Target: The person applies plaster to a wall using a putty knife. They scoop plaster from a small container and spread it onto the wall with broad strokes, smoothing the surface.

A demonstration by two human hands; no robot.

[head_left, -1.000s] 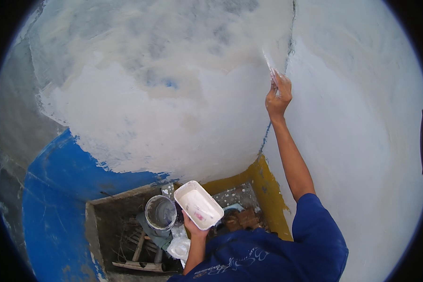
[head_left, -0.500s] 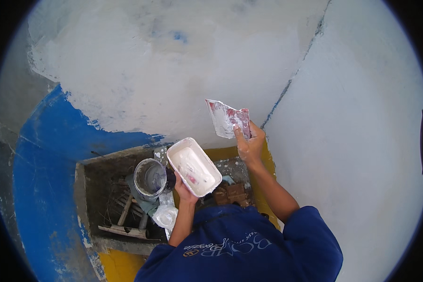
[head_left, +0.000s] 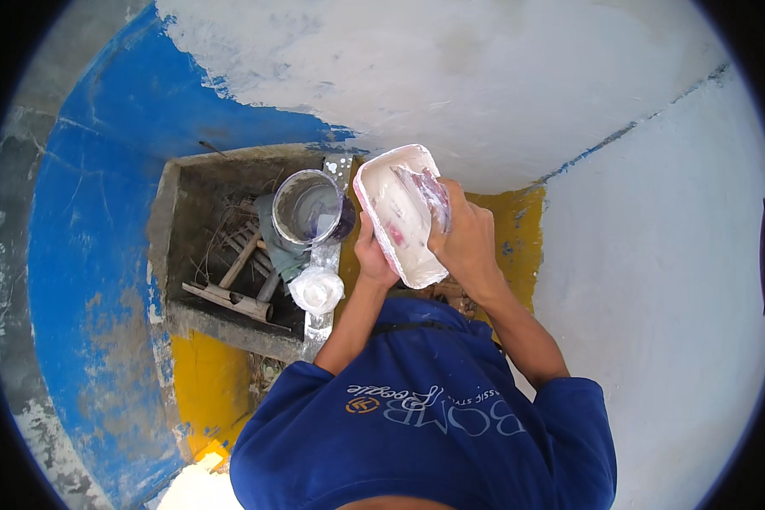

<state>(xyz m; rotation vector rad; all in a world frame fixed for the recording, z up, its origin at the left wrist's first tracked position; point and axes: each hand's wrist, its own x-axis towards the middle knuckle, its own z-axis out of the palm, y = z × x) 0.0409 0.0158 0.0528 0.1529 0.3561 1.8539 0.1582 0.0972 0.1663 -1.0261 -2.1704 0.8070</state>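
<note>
Since the earlier frame, the right hand [head_left: 469, 240] has brought the flat, maroon, white-smeared scraper [head_left: 434, 197] down from before the white wall [head_left: 493, 85] to the white, rectangular, round-cornered tray [head_left: 423, 276], upper centre. Fingers wrap the scraper, whose long axis slants upper left to lower right, one corner pointing upper left. The left hand [head_left: 376, 259] grips the tray's left side; the tray's long axis tilts slightly, top end leftward. Left of it sits a dark, round bucket [head_left: 348, 219], then a grey concrete box [head_left: 229, 334].
</note>
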